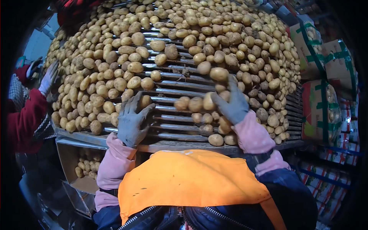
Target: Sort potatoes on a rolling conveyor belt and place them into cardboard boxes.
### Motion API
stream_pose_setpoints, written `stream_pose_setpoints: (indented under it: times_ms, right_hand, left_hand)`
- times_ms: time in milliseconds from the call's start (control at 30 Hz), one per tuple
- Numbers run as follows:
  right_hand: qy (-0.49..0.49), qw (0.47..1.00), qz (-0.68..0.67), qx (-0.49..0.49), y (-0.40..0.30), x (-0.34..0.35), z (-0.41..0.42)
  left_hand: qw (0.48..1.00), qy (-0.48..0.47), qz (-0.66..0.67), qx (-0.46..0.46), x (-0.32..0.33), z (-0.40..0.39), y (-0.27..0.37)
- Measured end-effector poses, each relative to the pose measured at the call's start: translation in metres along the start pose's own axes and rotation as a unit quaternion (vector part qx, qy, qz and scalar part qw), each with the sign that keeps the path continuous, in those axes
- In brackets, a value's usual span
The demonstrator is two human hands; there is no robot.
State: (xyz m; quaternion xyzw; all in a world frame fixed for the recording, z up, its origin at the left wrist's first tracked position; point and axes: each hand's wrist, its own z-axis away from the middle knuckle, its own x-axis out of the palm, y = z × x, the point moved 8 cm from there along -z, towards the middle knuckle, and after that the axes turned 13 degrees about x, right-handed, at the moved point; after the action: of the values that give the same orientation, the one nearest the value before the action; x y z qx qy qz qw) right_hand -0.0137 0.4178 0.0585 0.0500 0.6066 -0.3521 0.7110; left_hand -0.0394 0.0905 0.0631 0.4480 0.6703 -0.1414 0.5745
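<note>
Many potatoes (135,67) lie over a sorting table of metal rollers (184,84), heaped on the left and the right. My left hand (133,120), in a grey glove, rests palm down at the near edge of the left heap. One potato (145,101) sits between its thumb and forefinger, not plainly gripped. My right hand (234,103), gloved the same way, lies over the right heap with thumb and forefinger spread. Its thumb is against or very near a blurred potato (208,101), and several others lie beneath and left of the palm.
A cardboard box (66,164) with potatoes stands under the table's left front edge. Taped cartons (314,109) of potatoes are stacked at the right. At the left, a co-worker's gloved hand (49,77) touches the heap; a red-sleeved person (76,11) is at the far left corner.
</note>
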Motion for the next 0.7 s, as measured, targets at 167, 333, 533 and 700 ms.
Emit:
stream_pose_setpoints:
  times_ms: [167, 333, 533, 700]
  right_hand:
    - [-0.165, 0.915, -0.350, -0.112, -0.085, 0.005, -0.012]
    - [-0.136, 0.962, -0.152, -0.180, -0.084, -0.024, -0.004]
    - [-0.115, 0.936, 0.028, -0.332, -0.072, -0.001, 0.055]
    - [-0.032, 0.937, 0.053, -0.345, -0.098, 0.026, 0.030]
  left_hand:
    - [0.997, 0.020, 0.055, -0.050, -0.013, 0.024, -0.009]
    - [0.979, 0.115, 0.136, -0.097, -0.032, 0.065, -0.006]
    - [0.967, 0.178, 0.115, -0.144, -0.043, 0.076, 0.015]
    - [0.962, 0.212, 0.073, -0.154, -0.045, 0.068, 0.014]
